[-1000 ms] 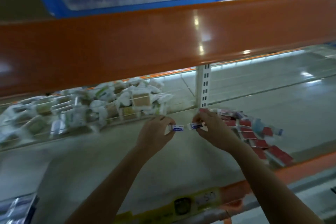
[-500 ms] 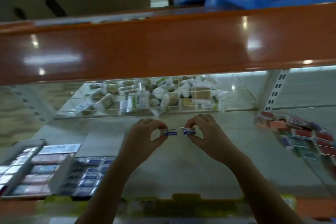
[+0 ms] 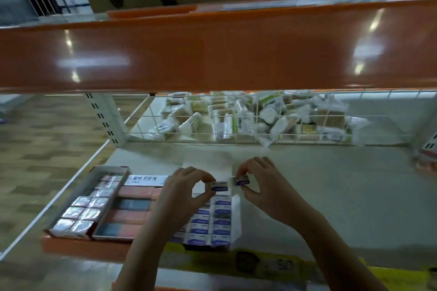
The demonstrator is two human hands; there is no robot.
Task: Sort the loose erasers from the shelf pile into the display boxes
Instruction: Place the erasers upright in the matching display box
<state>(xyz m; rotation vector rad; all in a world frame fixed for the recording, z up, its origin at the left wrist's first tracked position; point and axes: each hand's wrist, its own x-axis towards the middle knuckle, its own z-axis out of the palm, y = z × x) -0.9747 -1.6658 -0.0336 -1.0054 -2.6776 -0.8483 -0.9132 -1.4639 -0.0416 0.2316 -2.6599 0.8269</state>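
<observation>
Between thumb & forefinger of the left hand (image 3: 186,186) sits one small blue-label eraser (image 3: 218,188), pinched shut on it; the right hand (image 3: 262,186) pinches a second eraser (image 3: 242,181) the same way, fingers closed on its ends. Both erasers hang just above the far end of the blue-eraser display box (image 3: 235,215), w/ the right one roughly over its right wall. Below, rows of matching blue-label erasers look nearly full toward the near end; any free slots seem to be at the far end, under the hands, though partly hidden. To do this step well, imo: turn each eraser label-up, long side matching the rows, lower one at a time into the gap, press flat so it doesn't ride on its neighbour. Don't knock the thin right wall. Left of it stand a box of pink/dark erasers (image 3: 132,210) & a box of foil-wrapped ones (image 3: 85,210), touching side by side near the shelf (image 3: 331,196) front edge. Behind, a wire basket (image 3: 236,125) of mixed packets. The loose pile is barely in view at far right.
</observation>
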